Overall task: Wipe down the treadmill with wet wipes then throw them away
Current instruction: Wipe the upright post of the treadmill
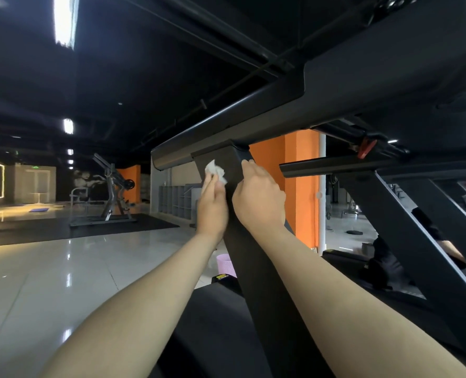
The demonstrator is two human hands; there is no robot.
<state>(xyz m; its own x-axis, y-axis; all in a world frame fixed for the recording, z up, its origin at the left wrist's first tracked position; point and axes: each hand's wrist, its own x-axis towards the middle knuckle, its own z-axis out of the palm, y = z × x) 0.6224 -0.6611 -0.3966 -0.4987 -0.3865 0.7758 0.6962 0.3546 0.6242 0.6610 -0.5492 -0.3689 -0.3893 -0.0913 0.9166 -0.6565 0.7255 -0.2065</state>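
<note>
Black painted metal fills most of the view: the treadmill (362,91) is seen from low down, with its console and side handrail (226,132) overhead. Its left upright (253,255) rises slanted between the two forearms, and this is the part being wiped now.

The right hand (259,200) lies on the right edge of the upright, with the fingers bent over that edge and no cloth in it. I judge it is there to steady the body and the post while the other hand rubs. The left hand (212,205) is raised on the left side of the same post, just below the joint with the handrail, and its fingers are closed around a wet wipe (215,171).

A pink perforated basket (226,264) stands on the shiny floor behind the upright, near the front of the machine. It probably waits there for the used wipes. Only a small part of its wall shows, so I cannot tell what is in it.

The wipe is white, crumpled into a small bunch at the fingertips and pressed to the left face of the post.
</note>
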